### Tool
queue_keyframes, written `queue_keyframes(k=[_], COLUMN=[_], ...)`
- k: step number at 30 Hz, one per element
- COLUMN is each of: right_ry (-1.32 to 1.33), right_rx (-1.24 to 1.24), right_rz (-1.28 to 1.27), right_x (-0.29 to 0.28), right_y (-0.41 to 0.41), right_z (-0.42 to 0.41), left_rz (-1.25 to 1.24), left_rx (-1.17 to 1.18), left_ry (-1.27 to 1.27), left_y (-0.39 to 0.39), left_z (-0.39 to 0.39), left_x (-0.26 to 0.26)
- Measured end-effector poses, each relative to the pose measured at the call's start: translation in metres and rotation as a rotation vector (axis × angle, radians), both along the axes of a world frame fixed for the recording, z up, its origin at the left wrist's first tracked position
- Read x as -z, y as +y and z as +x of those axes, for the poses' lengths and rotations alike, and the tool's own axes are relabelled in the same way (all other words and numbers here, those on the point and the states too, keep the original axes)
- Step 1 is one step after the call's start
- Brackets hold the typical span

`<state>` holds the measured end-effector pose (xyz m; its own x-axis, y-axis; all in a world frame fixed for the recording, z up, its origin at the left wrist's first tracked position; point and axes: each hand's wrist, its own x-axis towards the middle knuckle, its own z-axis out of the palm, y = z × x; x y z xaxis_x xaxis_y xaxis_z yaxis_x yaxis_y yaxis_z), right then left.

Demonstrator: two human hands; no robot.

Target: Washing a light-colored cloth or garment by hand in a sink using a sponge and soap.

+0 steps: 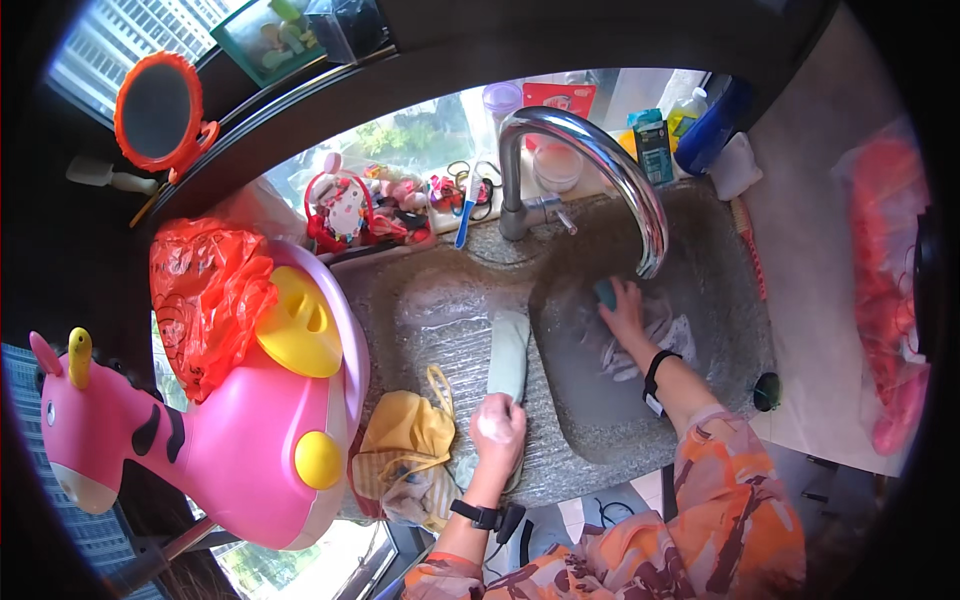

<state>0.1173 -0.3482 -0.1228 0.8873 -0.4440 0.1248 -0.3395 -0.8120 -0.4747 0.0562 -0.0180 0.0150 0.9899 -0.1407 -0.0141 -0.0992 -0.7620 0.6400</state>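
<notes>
My left hand [499, 431] is a fist with white suds on it, closed around a pale green cloth [508, 352]. That cloth lies lengthwise on the ridged drainboard [442, 330] of a speckled stone sink, and some of it shows below the hand. Over the basin [585, 405], my right hand [624, 316] holds a small teal block [604, 294], too small to name for certain. Greyish wet cloths [651, 337] lie in cloudy water under and beside that hand. The curved chrome faucet [592, 135] arches above the basin, its spout just beyond my right hand.
Yellow and striped cloths [412, 442] are heaped left of my left hand. Farther left stand a pink toy animal [247, 457] and a red plastic bag [210, 300]. Hair ties, a blue-handled brush [466, 214], bottles and a clear tub [556, 166] line the back ledge.
</notes>
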Motion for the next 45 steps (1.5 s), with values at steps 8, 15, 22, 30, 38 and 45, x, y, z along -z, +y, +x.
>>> queue_keyframes(k=[8,15,22,30,38,45], right_ry=[0.004,0.007,-0.002,0.077,0.150,-0.029], right_rx=[-0.576,-0.877,-1.065,-0.723,-0.940,-0.525], right_rz=[0.502,0.546,0.334,0.006,0.152,0.579], right_x=[-0.053,-0.098,-0.123,-0.088,-0.095,-0.067], right_y=[0.096,0.175,0.191,0.181,0.210,0.245], right_z=[0.005,0.034,-0.019,0.102,0.061,0.113], left_rz=[0.069,0.049,0.222,0.280,0.247,0.201], left_rx=[-0.119,0.062,0.253,0.270,0.296,0.279], left_ry=[-0.149,0.077,-0.058,-0.060,-0.004,-0.060], left_y=[0.041,0.027,0.021,0.000,0.011,0.001], left_z=[0.010,-0.001,-0.049,-0.041,-0.046,-0.040], left_x=[-0.009,0.005,0.025,0.002,0.006,0.004])
